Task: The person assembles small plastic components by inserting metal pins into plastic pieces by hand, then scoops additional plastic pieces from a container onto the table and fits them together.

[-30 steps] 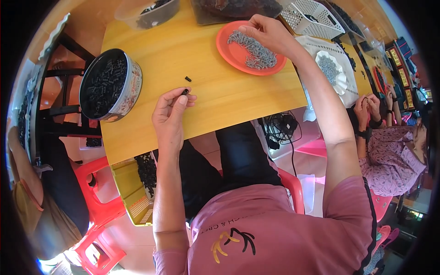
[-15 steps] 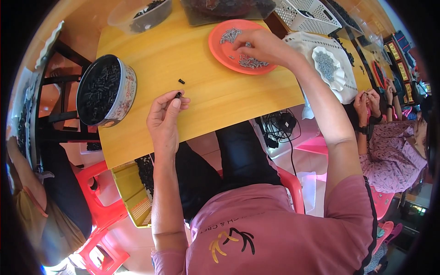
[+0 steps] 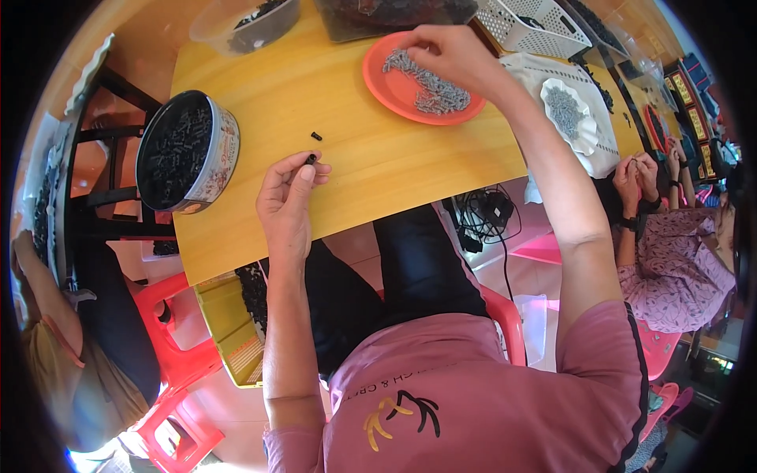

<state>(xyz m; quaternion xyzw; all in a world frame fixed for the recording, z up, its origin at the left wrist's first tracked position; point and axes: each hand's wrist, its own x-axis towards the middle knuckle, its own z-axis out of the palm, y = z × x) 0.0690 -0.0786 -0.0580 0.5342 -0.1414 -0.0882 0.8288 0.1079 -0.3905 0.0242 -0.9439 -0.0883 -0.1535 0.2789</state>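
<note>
Between the thumb and fingers of my left hand (image 3: 288,197) is a small black plastic cylinder (image 3: 311,159), held just above the table's near part. Another small black cylinder (image 3: 316,136) lies on the wood just beyond it. My right hand (image 3: 457,59) is over the far side of a round orange-red plate (image 3: 382,93), its fingers bent together. Whether a piece is between those fingertips is too small to make out. Many small grey metal pieces, looking like screws (image 3: 441,96), are heaped across the plate below the hand.
A round tin (image 3: 225,154) full of black parts stands at the left edge of the yellow wooden table (image 3: 260,102). Clear tubs (image 3: 260,31) and a white basket (image 3: 532,31) line the back. A white scalloped dish (image 3: 564,118) sits to the right. People sit on both sides.
My right hand has moved up toward the plate's far rim, uncovering more grey pieces. The left hand keeps its hold on the black cylinder. The whole view has shifted slightly.
</note>
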